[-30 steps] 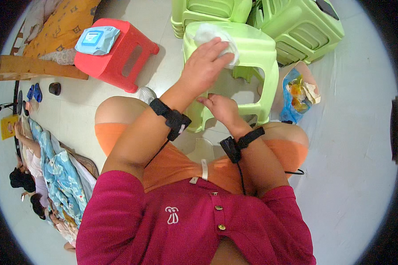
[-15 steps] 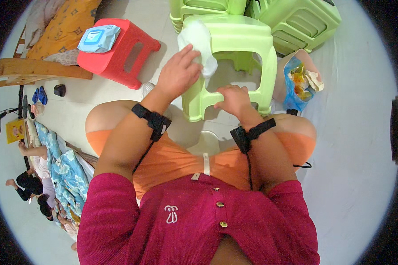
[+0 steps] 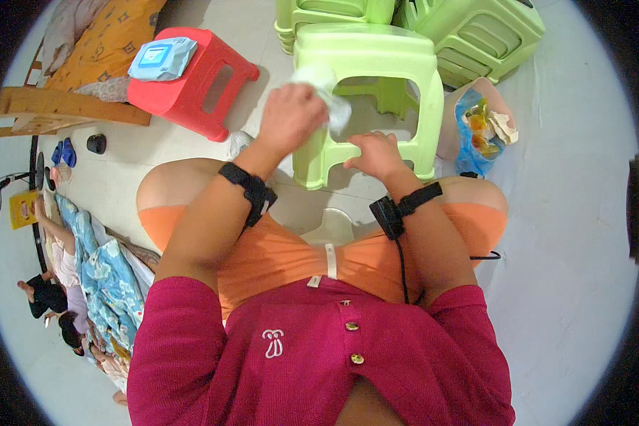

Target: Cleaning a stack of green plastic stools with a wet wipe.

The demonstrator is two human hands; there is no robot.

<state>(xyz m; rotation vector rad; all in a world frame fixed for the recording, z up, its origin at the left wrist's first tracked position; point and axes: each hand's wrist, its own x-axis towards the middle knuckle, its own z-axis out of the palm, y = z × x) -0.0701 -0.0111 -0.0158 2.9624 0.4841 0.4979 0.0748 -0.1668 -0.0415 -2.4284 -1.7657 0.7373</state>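
Note:
A light green plastic stool (image 3: 366,60) is in front of me, with a large opening in the side that faces me. My left hand (image 3: 295,117), slightly blurred by motion, is closed on a white wet wipe (image 3: 339,113) against the stool's left leg. Part of the wipe is hidden under the fingers. My right hand (image 3: 378,153) grips the stool's near crossbar, with its thumb stretched to the left along it.
A blue pack of wipes (image 3: 162,59) lies on a red stool (image 3: 163,96) at left. More green stools (image 3: 486,42) are stacked behind. A bin (image 3: 451,124) with a blue liner and scraps stands at right. People lie by a blue floral quilt (image 3: 106,277) at far left.
My left hand has moved slightly down and right with the wipe, which is now more bunched under the fingers. My right hand keeps its place on the crossbar.

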